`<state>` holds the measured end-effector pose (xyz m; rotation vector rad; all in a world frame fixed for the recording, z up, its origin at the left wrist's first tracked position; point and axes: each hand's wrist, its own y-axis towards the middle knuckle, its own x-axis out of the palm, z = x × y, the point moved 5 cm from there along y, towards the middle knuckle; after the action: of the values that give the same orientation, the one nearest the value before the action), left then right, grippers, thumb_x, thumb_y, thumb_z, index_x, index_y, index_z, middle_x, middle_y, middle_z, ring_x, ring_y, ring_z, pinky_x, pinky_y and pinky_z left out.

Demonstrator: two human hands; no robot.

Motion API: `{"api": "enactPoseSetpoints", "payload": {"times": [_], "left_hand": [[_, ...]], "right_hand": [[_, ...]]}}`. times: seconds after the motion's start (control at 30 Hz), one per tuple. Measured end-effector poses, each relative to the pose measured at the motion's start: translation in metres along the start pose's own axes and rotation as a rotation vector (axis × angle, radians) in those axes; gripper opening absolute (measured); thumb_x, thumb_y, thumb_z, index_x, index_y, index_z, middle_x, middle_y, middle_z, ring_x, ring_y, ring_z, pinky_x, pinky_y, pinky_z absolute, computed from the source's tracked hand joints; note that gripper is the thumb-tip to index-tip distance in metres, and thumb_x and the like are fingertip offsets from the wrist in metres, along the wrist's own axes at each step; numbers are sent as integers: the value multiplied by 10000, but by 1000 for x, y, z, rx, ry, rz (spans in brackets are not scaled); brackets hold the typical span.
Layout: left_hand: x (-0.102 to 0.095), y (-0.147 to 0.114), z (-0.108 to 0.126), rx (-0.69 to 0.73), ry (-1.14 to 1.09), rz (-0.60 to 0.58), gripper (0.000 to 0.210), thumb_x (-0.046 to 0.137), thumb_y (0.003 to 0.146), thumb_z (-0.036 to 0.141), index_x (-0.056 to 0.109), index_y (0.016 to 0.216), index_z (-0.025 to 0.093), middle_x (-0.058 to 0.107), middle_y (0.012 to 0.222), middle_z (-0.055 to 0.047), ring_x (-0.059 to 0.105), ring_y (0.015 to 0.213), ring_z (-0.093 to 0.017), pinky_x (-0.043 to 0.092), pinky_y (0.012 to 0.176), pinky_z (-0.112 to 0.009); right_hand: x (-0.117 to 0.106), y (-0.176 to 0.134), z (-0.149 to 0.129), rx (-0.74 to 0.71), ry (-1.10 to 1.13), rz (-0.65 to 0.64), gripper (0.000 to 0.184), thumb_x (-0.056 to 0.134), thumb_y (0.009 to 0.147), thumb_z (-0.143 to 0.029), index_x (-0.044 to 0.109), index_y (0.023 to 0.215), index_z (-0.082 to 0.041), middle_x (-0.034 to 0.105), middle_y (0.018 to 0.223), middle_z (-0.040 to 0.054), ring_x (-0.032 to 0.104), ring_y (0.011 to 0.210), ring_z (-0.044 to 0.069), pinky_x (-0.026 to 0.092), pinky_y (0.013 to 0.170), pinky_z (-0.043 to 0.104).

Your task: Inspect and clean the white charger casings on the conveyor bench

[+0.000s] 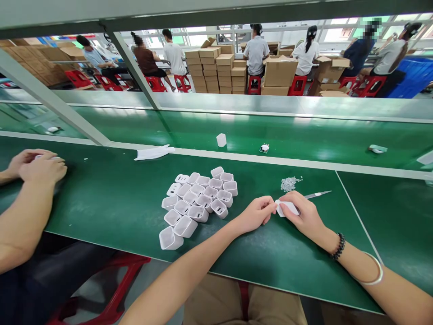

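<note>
My right hand (302,214) is wrapped around a white plastic charger housing (286,209), held just above the green bench. My left hand (259,211) is closed in a pinch, its fingertips meeting the left end of that housing. Whatever lies between those fingertips is too small or hidden to name. To the left of my hands stands a cluster of several similar white housings (185,225), many with the open end up and slots showing inside. Behind my right hand are a small heap of clear little pieces (288,183) and a pair of tweezers (318,194), partly covered by the hand.
On the green conveyor belt (189,128) beyond the bench lie a white housing (221,140) and a small circuit board (264,148). White strips (152,152) rest at the bench's far edge. A co-worker's hands (40,167) are at the left. A metal post (133,67) rises beyond.
</note>
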<state>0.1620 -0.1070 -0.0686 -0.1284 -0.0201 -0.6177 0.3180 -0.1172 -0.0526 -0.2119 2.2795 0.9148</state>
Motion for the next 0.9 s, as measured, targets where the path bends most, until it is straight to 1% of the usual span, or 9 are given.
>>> {"api": "enactPoseSetpoints", "payload": {"times": [0.17,0.33,0.57,0.67,0.77,0.83,0.9], "left_hand": [[-1,0,-1,-8,-10,-7,406,555,900,569,493,784,186,438,515,69,368,486,-83,270,542,-245],[-2,0,-2,-29,-17,-50,433,565,895,597,499,804,179,454,572,61,403,531,-87,312,581,-245],[-3,0,-2,-73,-8,-104,363,536,944,514,534,843,166,440,605,61,407,563,-94,326,603,-245],[-3,0,-1,-89,5,-102,358,524,952,499,525,815,168,408,607,67,402,564,-92,321,603,-242],[-6,1,0,-129,51,-83,384,545,934,532,546,807,170,405,599,65,412,574,-100,321,611,-245],[-7,1,0,-152,77,-84,419,560,913,578,563,803,173,401,597,62,408,579,-107,324,614,-248],[-10,2,-1,-175,104,-87,463,570,887,630,577,791,177,396,596,58,397,582,-113,327,613,-252]], "right_hand": [[0,0,1,11,24,3,52,561,995,-211,612,989,-223,652,906,44,637,785,162,505,673,293],[0,-1,3,21,48,7,62,559,1001,-246,614,996,-217,650,906,43,633,791,158,510,692,291],[-1,4,1,28,70,23,132,536,1009,-311,616,992,-207,656,889,49,630,806,160,521,731,293],[0,7,1,19,45,17,167,538,1007,-336,618,968,-195,657,885,46,627,803,151,517,727,275],[2,8,3,-4,3,22,213,528,1009,-372,621,976,-183,666,912,56,637,811,151,519,718,263],[4,8,5,2,-26,-6,236,516,1014,-389,620,992,-179,672,934,60,644,828,149,523,731,256],[8,9,8,30,-53,-64,238,520,1013,-400,613,1003,-180,676,954,57,648,857,144,526,762,248]]}}
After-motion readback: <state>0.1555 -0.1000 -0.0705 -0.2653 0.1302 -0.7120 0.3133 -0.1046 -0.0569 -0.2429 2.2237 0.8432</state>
